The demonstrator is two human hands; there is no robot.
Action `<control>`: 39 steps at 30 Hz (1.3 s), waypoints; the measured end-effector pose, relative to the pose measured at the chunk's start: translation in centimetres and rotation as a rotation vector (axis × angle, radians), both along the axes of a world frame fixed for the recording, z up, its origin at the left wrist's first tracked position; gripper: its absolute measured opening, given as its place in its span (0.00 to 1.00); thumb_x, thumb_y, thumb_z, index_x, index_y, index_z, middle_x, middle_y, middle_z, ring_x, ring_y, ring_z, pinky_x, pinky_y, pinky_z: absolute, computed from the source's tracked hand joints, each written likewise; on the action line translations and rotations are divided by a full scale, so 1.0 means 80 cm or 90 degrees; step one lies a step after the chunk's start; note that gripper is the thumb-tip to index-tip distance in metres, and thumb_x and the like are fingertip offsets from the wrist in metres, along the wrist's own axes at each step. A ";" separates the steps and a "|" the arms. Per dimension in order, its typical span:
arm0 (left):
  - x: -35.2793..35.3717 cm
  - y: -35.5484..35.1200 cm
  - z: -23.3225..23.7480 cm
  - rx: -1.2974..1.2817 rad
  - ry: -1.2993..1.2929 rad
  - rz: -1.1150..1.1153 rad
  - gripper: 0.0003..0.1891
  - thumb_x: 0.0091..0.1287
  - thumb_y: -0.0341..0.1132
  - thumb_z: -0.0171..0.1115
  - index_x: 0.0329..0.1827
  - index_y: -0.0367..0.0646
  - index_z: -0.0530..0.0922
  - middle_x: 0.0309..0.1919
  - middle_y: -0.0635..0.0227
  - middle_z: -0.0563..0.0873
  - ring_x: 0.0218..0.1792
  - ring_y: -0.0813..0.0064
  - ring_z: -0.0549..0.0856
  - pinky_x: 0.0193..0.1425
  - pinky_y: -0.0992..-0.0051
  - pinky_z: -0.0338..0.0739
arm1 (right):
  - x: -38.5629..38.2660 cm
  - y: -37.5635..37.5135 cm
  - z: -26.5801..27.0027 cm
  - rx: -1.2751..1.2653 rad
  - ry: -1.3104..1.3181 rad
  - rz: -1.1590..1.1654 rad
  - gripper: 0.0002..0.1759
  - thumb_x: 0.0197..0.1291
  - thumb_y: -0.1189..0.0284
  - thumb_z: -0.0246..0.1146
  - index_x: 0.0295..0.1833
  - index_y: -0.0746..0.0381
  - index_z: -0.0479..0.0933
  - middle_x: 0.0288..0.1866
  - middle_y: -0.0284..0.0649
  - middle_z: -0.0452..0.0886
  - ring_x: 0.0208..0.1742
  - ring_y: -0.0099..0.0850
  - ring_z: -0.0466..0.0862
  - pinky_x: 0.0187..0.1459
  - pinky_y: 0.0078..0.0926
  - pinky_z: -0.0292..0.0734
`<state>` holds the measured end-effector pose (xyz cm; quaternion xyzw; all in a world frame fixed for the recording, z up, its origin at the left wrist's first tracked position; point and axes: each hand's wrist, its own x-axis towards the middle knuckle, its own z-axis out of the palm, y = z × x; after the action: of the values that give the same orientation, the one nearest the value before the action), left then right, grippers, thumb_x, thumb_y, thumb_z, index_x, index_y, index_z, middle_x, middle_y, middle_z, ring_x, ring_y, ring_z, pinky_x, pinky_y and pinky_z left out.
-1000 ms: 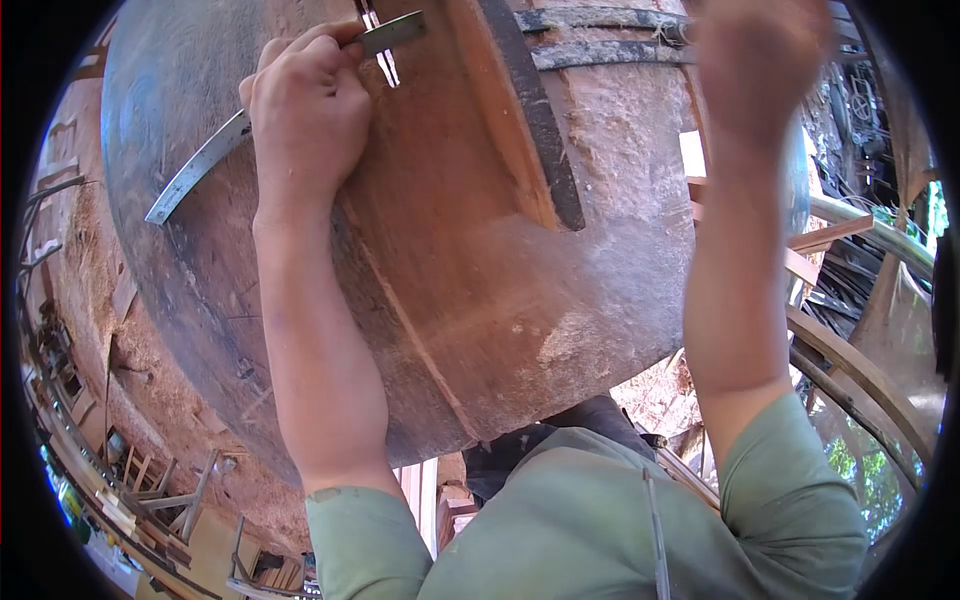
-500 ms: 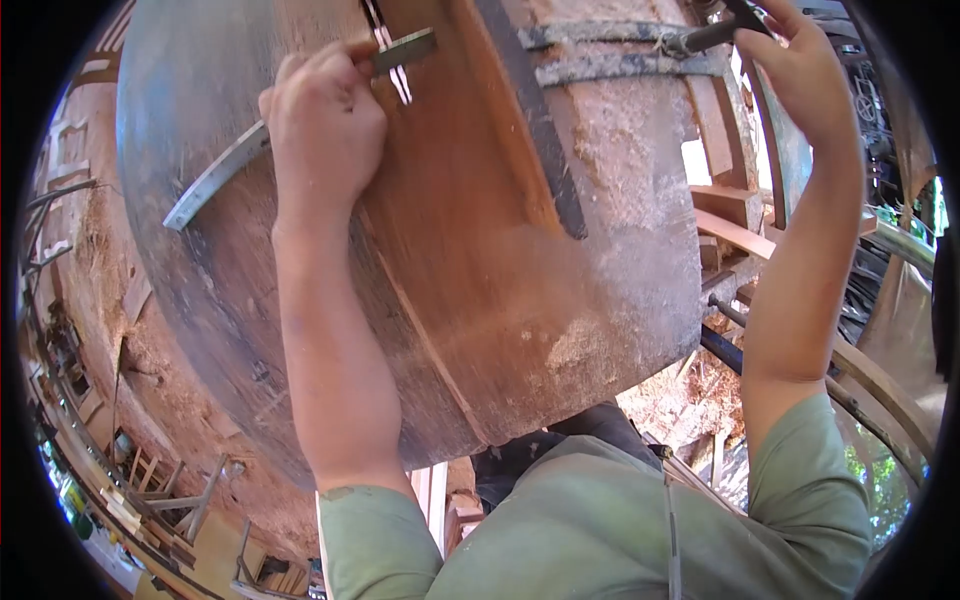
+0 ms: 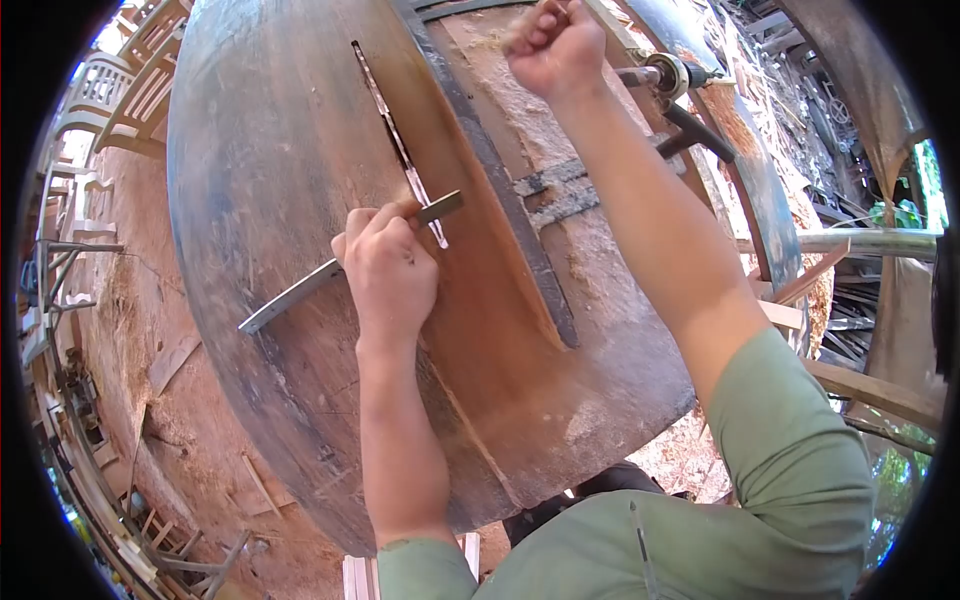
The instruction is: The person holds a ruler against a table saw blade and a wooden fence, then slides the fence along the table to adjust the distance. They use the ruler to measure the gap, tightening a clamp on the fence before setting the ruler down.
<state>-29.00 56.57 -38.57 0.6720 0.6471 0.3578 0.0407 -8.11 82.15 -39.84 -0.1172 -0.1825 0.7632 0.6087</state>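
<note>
My left hand (image 3: 388,265) is closed around a flat metal strip like a ruler (image 3: 290,297), whose two ends stick out on either side of the fist. Its short right end lies across a long narrow slot (image 3: 385,105) in a worn wooden work top (image 3: 270,180); something bright shows inside the slot. My right hand (image 3: 560,50) is raised over the right side, its fingers curled and slightly blurred; whether anything is in them is hidden. Under my right forearm is a dark T-shaped handle (image 3: 695,132), next to a round metal spindle fitting (image 3: 672,75).
A dark-edged wooden fence (image 3: 490,170) runs beside the slot. Right of it, sawdust covers the surface and two crusted metal bars (image 3: 555,195). Wooden chair backs (image 3: 140,85) stand at far left. A metal pipe (image 3: 850,241) and scrap wood lie at right.
My right hand has left the T-shaped handle and moved left. My left hand and the metal strip now appear lower and further right; the view has shifted, showing more of the slot.
</note>
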 end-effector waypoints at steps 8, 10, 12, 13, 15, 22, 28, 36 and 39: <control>0.000 0.001 0.000 -0.020 -0.019 -0.003 0.04 0.58 0.20 0.63 0.29 0.37 0.85 0.43 0.73 0.92 0.44 0.64 0.83 0.53 0.64 0.70 | -0.121 0.024 -0.009 -0.135 -0.077 -0.125 0.21 0.77 0.59 0.47 0.25 0.48 0.63 0.13 0.25 0.54 0.12 0.24 0.54 0.16 0.30 0.50; 0.000 0.001 0.002 -0.028 -0.021 0.005 0.04 0.58 0.20 0.63 0.29 0.38 0.85 0.43 0.72 0.92 0.44 0.63 0.83 0.53 0.64 0.70 | -0.105 0.008 0.025 -0.174 -0.068 -0.098 0.22 0.78 0.60 0.46 0.25 0.49 0.62 0.13 0.24 0.53 0.12 0.23 0.51 0.15 0.31 0.48; 0.001 0.000 0.001 -0.031 -0.020 -0.001 0.05 0.58 0.20 0.63 0.29 0.38 0.85 0.43 0.72 0.92 0.44 0.63 0.83 0.53 0.64 0.70 | -0.072 0.048 0.010 -0.138 -0.011 -0.116 0.22 0.78 0.61 0.45 0.25 0.49 0.62 0.13 0.24 0.52 0.12 0.23 0.51 0.15 0.30 0.48; -0.001 0.001 0.002 -0.033 -0.016 -0.008 0.05 0.58 0.20 0.63 0.29 0.38 0.85 0.43 0.72 0.92 0.44 0.63 0.83 0.53 0.64 0.70 | -0.065 0.071 0.001 -0.099 0.049 -0.134 0.22 0.78 0.61 0.45 0.25 0.49 0.61 0.14 0.24 0.52 0.12 0.23 0.51 0.16 0.30 0.47; -0.002 0.000 0.005 -0.044 -0.018 -0.009 0.06 0.61 0.20 0.63 0.36 0.39 0.87 0.42 0.70 0.92 0.46 0.63 0.84 0.54 0.64 0.71 | -0.084 0.072 -0.002 -0.089 0.079 -0.147 0.23 0.78 0.61 0.44 0.23 0.48 0.60 0.14 0.25 0.52 0.13 0.24 0.51 0.16 0.29 0.48; -0.003 0.000 0.003 -0.056 -0.022 -0.013 0.09 0.64 0.21 0.62 0.42 0.39 0.88 0.42 0.68 0.92 0.47 0.63 0.85 0.57 0.65 0.71 | -0.075 0.039 0.007 -0.101 0.049 -0.119 0.20 0.70 0.69 0.43 0.21 0.48 0.61 0.13 0.27 0.54 0.13 0.25 0.54 0.17 0.30 0.51; -0.001 0.001 0.004 -0.039 -0.017 -0.006 0.08 0.65 0.21 0.63 0.41 0.39 0.88 0.42 0.68 0.92 0.47 0.64 0.85 0.57 0.65 0.71 | -0.128 0.016 0.004 -0.127 -0.062 -0.067 0.19 0.70 0.64 0.49 0.22 0.48 0.59 0.15 0.27 0.52 0.14 0.25 0.51 0.18 0.30 0.45; -0.004 0.002 0.003 -0.052 -0.017 -0.019 0.07 0.66 0.21 0.63 0.40 0.38 0.88 0.44 0.66 0.92 0.49 0.64 0.86 0.58 0.65 0.72 | -0.094 0.023 -0.003 -0.066 0.116 -0.135 0.18 0.70 0.67 0.46 0.22 0.49 0.58 0.15 0.27 0.53 0.13 0.25 0.51 0.17 0.30 0.45; -0.005 0.000 0.003 -0.049 -0.017 -0.020 0.07 0.66 0.21 0.63 0.40 0.38 0.88 0.44 0.66 0.93 0.49 0.64 0.86 0.58 0.66 0.72 | -0.079 -0.042 0.025 -0.205 0.040 -0.235 0.19 0.71 0.66 0.47 0.23 0.49 0.59 0.15 0.26 0.53 0.14 0.25 0.51 0.18 0.29 0.47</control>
<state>-29.43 56.58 -38.37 0.6750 0.6494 0.3408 0.0811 -14.41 78.79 -37.82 -0.2203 -0.0153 0.6618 0.7164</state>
